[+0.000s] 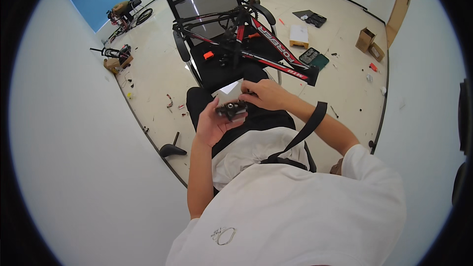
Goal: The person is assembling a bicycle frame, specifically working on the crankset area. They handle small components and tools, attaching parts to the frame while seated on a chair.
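In front of my lap, my left hand (213, 124) is closed around a small black mechanical bicycle part (230, 111) with a silvery round piece on it. A flat white piece (230, 89), like paper or a card, shows just beyond that part. My right hand (266, 94) is beside it, fingers bent together at the part's right side. Something dark shows under those fingers, too small and covered to name. Ahead, a black, red and white bicycle frame (278, 44) lies across a black mesh office chair (207, 12).
A bright orange piece (208, 55) sits on the chair seat. Right of it, the floor holds an open green tool case (315, 58), a black case (314, 18), a white box (298, 34) and cardboard boxes (365, 39). To the left lies a bicycle saddle (172, 150); a wall (74, 118) rises beyond.
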Demonstrator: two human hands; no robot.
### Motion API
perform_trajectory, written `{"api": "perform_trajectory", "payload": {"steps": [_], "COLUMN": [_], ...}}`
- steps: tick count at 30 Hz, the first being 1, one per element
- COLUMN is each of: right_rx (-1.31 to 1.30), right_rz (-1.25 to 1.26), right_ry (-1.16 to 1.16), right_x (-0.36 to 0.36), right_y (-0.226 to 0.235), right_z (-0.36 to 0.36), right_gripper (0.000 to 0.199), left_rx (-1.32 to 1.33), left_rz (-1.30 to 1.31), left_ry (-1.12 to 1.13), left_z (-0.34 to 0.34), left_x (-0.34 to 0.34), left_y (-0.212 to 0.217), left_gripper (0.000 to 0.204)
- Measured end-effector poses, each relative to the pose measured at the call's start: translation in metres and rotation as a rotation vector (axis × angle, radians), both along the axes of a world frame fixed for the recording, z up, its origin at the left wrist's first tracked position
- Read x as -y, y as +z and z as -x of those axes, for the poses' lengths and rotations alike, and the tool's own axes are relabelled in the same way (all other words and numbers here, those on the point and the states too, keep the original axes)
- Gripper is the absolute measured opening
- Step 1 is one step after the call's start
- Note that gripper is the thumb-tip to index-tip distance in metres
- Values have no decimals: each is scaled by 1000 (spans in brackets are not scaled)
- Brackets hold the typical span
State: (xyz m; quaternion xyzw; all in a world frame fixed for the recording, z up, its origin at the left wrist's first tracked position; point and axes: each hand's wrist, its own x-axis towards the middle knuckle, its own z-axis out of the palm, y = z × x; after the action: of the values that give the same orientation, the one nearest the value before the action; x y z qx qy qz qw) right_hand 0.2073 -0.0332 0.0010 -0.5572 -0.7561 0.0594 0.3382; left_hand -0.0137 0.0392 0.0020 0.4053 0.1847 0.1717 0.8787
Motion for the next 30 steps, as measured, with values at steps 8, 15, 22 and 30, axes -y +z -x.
{"api": "perform_trajectory", "payload": {"steps": [8,15,22,30], "right_rx": [178,232,334,107], "right_rz": [116,128,56,247], "right_ry": [195,261,116,97], "right_x": [-55,-89,-118,-214], "right_y": [-10,-67,-109,-121], "right_z": [-10,-20,-54,-85], "right_gripper": [28,31,38,40], "left_rx": [72,-32,-272,-407], "left_rz": [223,427,401,464], "left_ry": [-345,-178,-11,-395], "left_z": [-26,-30,-67,-103], "left_x": [-51,-54,-77,-203], "left_y": [-67,-118,-144,-135], "left_gripper": [48,31,19,18]}}
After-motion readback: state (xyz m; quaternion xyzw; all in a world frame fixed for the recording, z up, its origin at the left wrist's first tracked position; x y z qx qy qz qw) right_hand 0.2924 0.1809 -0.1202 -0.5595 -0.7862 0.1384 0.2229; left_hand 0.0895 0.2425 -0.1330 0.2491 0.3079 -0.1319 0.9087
